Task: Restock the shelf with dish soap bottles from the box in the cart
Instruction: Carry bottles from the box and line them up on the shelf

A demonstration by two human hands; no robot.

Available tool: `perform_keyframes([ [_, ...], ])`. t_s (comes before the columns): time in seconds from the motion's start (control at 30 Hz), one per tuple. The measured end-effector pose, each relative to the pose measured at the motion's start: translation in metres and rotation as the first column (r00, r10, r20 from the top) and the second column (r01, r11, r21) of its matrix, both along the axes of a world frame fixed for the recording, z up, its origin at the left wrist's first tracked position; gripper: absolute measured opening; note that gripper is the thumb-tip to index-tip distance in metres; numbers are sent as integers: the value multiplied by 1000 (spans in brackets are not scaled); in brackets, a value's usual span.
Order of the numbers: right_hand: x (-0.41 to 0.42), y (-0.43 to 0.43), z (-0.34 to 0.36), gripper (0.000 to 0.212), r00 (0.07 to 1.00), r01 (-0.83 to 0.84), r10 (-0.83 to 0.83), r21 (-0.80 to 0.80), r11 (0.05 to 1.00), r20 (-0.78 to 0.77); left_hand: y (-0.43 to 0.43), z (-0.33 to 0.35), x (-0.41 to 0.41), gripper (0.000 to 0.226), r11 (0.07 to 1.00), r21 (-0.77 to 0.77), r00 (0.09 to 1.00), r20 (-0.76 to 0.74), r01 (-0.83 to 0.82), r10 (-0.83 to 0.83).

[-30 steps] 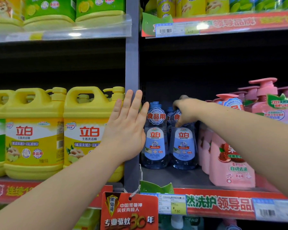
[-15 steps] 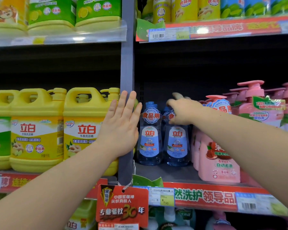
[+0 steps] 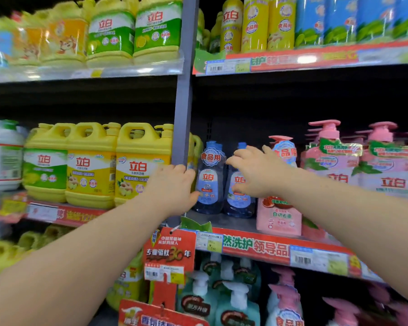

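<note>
Nearest, two bare forearms reaching up and forward toward the middle shelf [image 3: 257,249] with its red price strip. Hanging off the shelf edge, a red cardboard promo tag [image 3: 170,252].

On that shelf, right of the grey upright post [image 3: 183,128], two clear blue dish soap bottles [image 3: 210,182] standing upright side by side — slim, teardrop-shaped, translucent plastic with blue caps and round neck tags. Just right of them, pink pump bottles [image 3: 279,215], opaque and squarish, with more of the same in rows beyond. Left of the post, big yellow jugs [image 3: 140,161] with moulded handles, glossy hard plastic, packed shoulder to shoulder.

Left hand [image 3: 174,188] curled against the post, fingers [image 3: 183,169] bent and close together over its front edge, thumb down near the base of the left blue bottle; whether touching it, impossible to say. Right hand [image 3: 257,171] spread loosely in front of the second blue bottle, fingers partly apart and curved, palm over its label — gripping nothing clearly, contact with the bottle not readable through the blur.

Farther up, the top shelf [image 3: 316,58] crowded with green-labelled tubs and tall yellow bottles [image 3: 254,27].
</note>
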State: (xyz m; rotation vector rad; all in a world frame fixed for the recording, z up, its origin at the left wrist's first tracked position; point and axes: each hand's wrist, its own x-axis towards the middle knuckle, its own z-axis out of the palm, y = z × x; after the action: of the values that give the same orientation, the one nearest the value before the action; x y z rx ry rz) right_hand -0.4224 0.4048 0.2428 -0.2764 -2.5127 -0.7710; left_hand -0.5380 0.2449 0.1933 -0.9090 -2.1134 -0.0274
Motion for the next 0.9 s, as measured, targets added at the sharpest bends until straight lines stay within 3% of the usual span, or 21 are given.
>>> perform_keyframes([
  [0.13, 31, -14, -19, 66, 999, 24, -23, -33, 999, 31, -13, -11, 24, 55, 998, -69, 995, 97, -11, 18],
  [0.37, 94, -55, -39, 71, 981, 191, -187, -118, 974, 44, -53, -27, 65, 57, 990, -135, 996, 80, 42, -31],
  [0.53, 141, -94, -72, 71, 944, 329, -311, -239, 914, 107, -79, -58, 98, 55, 962, -185, 971, 165, 201, -172],
  [0.9, 286, -139, -134, 68, 830, 558, -519, -318, 766, 205, -80, -118, 213, 51, 833, -241, 855, 295, 498, -426],
])
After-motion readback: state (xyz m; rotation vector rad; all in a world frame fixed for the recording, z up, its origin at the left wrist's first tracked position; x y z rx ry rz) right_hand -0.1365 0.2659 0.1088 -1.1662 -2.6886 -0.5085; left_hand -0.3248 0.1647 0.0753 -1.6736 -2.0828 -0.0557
